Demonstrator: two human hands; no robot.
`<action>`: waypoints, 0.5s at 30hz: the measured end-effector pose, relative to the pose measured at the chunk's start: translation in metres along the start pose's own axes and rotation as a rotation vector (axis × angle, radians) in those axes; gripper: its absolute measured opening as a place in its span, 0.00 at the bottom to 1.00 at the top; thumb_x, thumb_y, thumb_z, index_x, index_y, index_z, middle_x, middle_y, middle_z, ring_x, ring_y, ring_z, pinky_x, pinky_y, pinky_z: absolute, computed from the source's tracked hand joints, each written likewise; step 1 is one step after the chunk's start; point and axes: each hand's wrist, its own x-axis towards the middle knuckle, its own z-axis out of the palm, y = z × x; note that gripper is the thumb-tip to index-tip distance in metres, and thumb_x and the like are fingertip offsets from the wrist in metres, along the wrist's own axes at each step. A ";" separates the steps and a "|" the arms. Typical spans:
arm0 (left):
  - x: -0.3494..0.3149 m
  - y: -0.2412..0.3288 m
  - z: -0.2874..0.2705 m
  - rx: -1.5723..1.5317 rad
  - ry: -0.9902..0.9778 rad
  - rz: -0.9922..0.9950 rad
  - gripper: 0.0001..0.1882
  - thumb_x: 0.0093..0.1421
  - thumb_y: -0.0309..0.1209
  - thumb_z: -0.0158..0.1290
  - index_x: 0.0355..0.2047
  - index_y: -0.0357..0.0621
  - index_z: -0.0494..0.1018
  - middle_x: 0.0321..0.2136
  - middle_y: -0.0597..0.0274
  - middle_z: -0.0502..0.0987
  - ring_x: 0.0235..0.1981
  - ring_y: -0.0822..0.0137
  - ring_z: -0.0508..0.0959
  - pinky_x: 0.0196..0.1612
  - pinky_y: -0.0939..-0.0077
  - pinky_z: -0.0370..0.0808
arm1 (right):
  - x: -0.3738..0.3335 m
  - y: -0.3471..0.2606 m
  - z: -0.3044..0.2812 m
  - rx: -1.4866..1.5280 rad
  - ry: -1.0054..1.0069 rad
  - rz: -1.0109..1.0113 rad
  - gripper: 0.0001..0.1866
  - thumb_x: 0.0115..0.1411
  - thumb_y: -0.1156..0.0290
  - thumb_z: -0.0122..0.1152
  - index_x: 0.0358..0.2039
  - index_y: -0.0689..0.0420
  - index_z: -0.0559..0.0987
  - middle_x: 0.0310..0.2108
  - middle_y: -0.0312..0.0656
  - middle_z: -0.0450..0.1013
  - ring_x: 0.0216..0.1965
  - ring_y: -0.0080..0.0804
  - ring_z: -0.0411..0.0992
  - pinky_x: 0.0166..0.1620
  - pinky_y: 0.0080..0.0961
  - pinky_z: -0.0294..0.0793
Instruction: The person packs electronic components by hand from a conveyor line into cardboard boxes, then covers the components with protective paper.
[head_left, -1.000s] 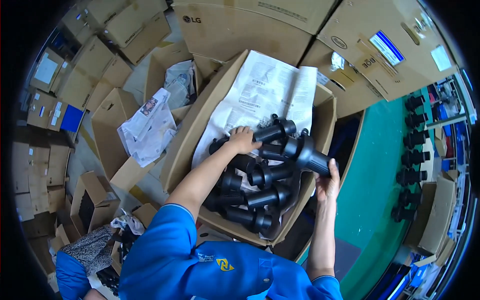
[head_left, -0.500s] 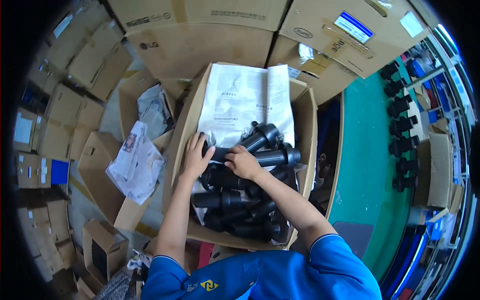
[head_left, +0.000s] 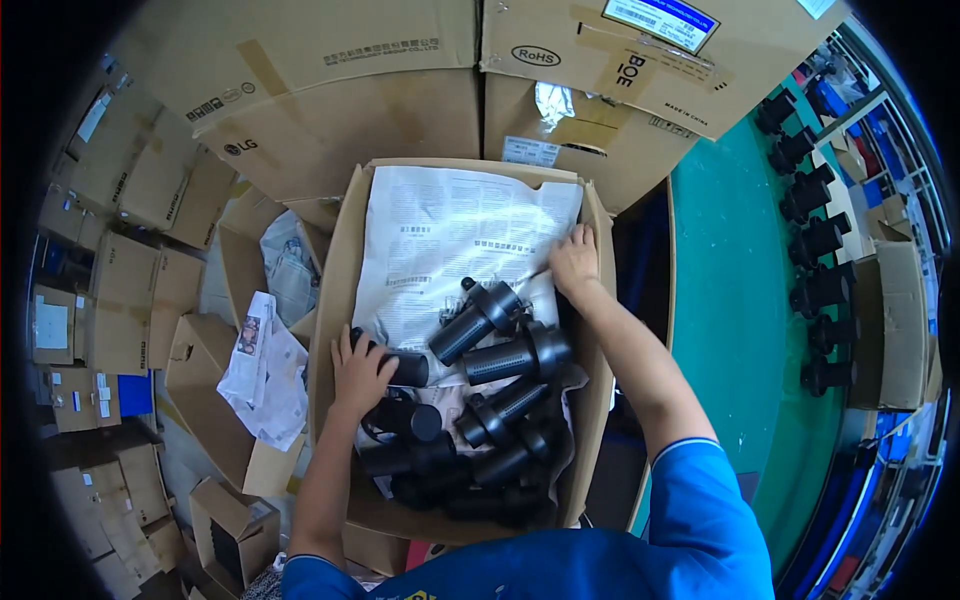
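Note:
An open cardboard box (head_left: pixel 330 300) stands in front of me, partly filled with black cylindrical plastic parts (head_left: pixel 500 362) that have wide collars. A sheet of newspaper (head_left: pixel 440 225) covers its far half and reaches under some of the parts. My left hand (head_left: pixel 358 378) is at the box's left wall, its fingers curled over a black cylindrical part (head_left: pixel 410 369). At the far right wall, my right hand (head_left: pixel 575 262) has its fingers bent at the newspaper's right edge, pinching it. The fingertips are partly hidden.
Large cartons (head_left: pixel 350 130) are stacked behind the box. To the right runs a green tabletop (head_left: pixel 725 330) with a row of similar black parts (head_left: pixel 818 240) and an open carton (head_left: pixel 890 330). Smaller open boxes with crumpled paper (head_left: pixel 265 365) lie to the left.
My right hand has left the black parts and moved far and right to the newspaper's edge. The paper's folded right side now lies flatter. My left hand stays on its part. The view has shifted.

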 end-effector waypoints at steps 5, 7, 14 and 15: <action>0.058 0.008 0.007 -0.162 0.218 0.145 0.28 0.57 0.47 0.49 0.57 0.55 0.63 0.62 0.51 0.54 0.62 0.38 0.51 0.60 0.39 0.48 | -0.019 -0.020 -0.062 0.721 -0.279 0.230 0.32 0.51 0.54 0.61 0.52 0.59 0.67 0.30 0.48 0.76 0.31 0.49 0.76 0.35 0.39 0.76; 0.088 0.038 0.007 -0.095 0.138 0.138 0.31 0.58 0.47 0.49 0.60 0.54 0.59 0.62 0.50 0.54 0.62 0.38 0.51 0.59 0.39 0.50 | -0.032 -0.026 -0.036 0.905 -0.217 0.144 0.27 0.51 0.62 0.60 0.51 0.58 0.68 0.29 0.51 0.75 0.33 0.50 0.75 0.36 0.43 0.75; 0.101 0.030 0.042 0.283 0.002 0.127 0.39 0.57 0.45 0.51 0.64 0.50 0.49 0.64 0.45 0.47 0.62 0.39 0.50 0.59 0.41 0.52 | -0.048 -0.033 -0.014 0.807 -0.220 0.142 0.08 0.48 0.73 0.55 0.28 0.60 0.80 0.30 0.51 0.76 0.33 0.45 0.75 0.35 0.39 0.76; 0.107 0.033 0.046 0.279 -0.007 0.129 0.40 0.56 0.43 0.52 0.65 0.50 0.47 0.64 0.44 0.46 0.62 0.38 0.50 0.59 0.42 0.52 | -0.036 -0.048 -0.003 0.654 -0.299 0.157 0.11 0.50 0.71 0.54 0.32 0.61 0.80 0.35 0.50 0.76 0.39 0.44 0.74 0.36 0.36 0.76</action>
